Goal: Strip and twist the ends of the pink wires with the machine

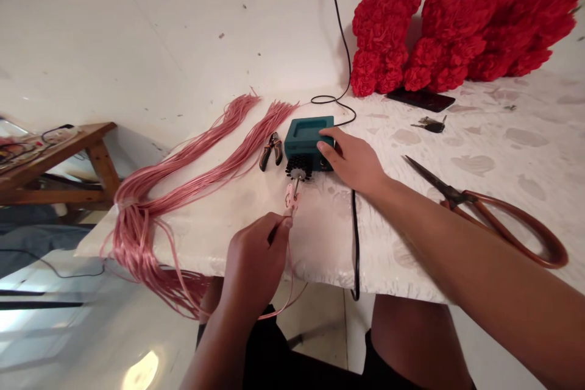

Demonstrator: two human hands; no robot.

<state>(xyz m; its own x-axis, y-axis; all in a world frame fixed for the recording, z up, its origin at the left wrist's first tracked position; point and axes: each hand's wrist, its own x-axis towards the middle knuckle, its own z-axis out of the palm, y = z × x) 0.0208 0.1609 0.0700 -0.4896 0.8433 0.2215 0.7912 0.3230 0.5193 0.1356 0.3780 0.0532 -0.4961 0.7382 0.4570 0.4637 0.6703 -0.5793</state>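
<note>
My left hand point(253, 262) is shut on a small pink piece of cord work point(291, 198) with a thin metal shaft, close to a black bristled wheel point(298, 167). A loose pink strand point(289, 274) runs down from that hand. My right hand point(351, 161) grips the corner of a teal box point(307, 140), which has a square recess on top. Two long bundles of pink cord point(150, 213) lie left of the box, tied together near the table edge. Black-and-orange pliers point(272, 151) lie between the bundles and the box.
Large scissors with brown handles point(484, 213) lie right of my right forearm. A black cable point(354, 244) crosses the white patterned tabletop point(402, 274) and hangs over its front edge. Keys point(429, 125), a phone point(420, 99) and red flower-covered figures point(384, 39) stand beyond. A wooden bench point(64, 161) is at left.
</note>
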